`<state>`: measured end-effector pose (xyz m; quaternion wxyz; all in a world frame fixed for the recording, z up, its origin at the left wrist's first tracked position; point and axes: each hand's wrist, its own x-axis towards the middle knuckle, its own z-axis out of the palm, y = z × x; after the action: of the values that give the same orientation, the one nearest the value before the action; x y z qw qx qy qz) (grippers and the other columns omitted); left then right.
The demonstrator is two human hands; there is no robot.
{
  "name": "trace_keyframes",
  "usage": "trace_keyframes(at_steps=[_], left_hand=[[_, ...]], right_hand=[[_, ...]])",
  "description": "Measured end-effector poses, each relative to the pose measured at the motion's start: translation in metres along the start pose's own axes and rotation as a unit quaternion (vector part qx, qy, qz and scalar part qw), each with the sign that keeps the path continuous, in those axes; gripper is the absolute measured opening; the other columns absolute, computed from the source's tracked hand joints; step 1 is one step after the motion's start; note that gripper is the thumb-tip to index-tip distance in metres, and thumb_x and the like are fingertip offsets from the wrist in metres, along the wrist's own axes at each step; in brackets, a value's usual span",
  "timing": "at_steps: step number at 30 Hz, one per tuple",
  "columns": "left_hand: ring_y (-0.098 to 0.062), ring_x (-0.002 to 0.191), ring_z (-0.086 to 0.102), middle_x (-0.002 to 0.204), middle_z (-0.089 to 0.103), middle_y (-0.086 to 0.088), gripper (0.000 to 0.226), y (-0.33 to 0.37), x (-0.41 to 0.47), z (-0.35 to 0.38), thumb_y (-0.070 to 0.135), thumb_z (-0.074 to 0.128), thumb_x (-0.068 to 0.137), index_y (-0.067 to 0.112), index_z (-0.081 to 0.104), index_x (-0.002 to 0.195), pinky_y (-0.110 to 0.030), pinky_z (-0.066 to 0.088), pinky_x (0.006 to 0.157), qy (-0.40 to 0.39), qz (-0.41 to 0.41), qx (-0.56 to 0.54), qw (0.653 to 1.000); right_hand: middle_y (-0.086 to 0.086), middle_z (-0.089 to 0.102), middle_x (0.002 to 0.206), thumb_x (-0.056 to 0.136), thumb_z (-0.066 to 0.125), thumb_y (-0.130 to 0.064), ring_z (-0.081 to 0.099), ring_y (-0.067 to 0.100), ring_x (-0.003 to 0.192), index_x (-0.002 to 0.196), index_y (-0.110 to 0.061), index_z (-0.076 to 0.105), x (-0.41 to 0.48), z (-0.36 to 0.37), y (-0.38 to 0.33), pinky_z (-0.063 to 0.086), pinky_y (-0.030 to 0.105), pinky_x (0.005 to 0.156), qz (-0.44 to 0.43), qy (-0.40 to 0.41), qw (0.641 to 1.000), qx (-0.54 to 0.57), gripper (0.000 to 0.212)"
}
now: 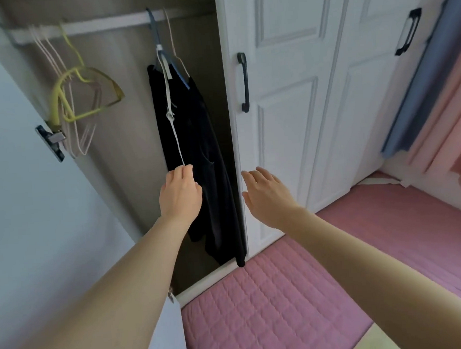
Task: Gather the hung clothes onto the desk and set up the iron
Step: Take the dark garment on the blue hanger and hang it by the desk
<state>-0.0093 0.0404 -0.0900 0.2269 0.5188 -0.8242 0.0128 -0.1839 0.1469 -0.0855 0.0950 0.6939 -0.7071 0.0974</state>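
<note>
Room: bedroom corner with a white built-in wardrobe.
Surface: pink quilted bed (272,301), filling the 5 o'clock part of the view and butting against the wardrobe base.

Wardrobe doors: 3. One open door (23,200) at 9 o'clock, carrying one handle (50,142). Two closed panelled doors (282,117) at 1 to 3 o'clock, each with one black handle (243,81).
Rail (101,25): 1, white, running across the open compartment at 11 to 12 o'clock.
Curtains: 2, at 3 o'clock. One blue curtain (418,82), one pink curtain (453,123).

Bare hangers at 10 o'clock: one yellow hanger (84,94) and a bunch of pale pink wire hangers (84,140), count unclear.
Hangers at 12 o'clock: one blue-grey hanger (159,43) and one pale wire hanger (174,51) just beside it.

Black garment (204,154): 1, hung from the rail inside the open compartment, beside the edge of the nearer closed door. Long axis is near vertical, top at 12 o'clock, hem pointing to 6 o'clock; its lowest corner reaches the wardrobe's bottom edge at the bed.
White cord (174,129): 1, dropping from the hanger neck down the garment's front.

Left hand (180,193): centre of view, grip closed, fingers pinching the cord's lower end.
Right hand (265,193): just right of the garment, grip slack, fingers extended, holding nothing.
</note>
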Motion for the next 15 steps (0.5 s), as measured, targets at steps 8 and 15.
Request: trace_keyframes(at_steps=[8, 15], left_hand=[[-0.023, 0.127, 0.043, 0.14, 0.046, -0.003, 0.046, 0.016, 0.094, -0.029, 0.017, 0.05, 0.095, 0.013, 0.04, 0.14, -0.038, 0.05, 0.094, 0.078, 0.078, -0.026, 0.994], [-0.027, 0.13, 0.039, 0.146, 0.039, -0.004, 0.046, 0.02, 0.146, -0.04, 0.022, 0.049, 0.097, 0.016, 0.042, 0.141, -0.042, 0.047, 0.096, 0.111, 0.124, -0.008, 0.986]], right_hand=[[0.01, 0.058, 0.119, 0.1, 0.039, -0.026, 0.05, 0.026, 0.114, 0.128, -0.005, 0.044, 0.101, -0.032, 0.016, 0.044, 0.032, 0.098, -0.034, 0.078, 0.996, -0.006, 0.036], [0.011, 0.055, 0.128, 0.1, 0.043, -0.026, 0.051, 0.025, 0.119, 0.14, -0.006, 0.036, 0.157, -0.048, 0.014, 0.049, 0.033, 0.094, -0.049, 0.116, 0.991, 0.035, 0.045]])
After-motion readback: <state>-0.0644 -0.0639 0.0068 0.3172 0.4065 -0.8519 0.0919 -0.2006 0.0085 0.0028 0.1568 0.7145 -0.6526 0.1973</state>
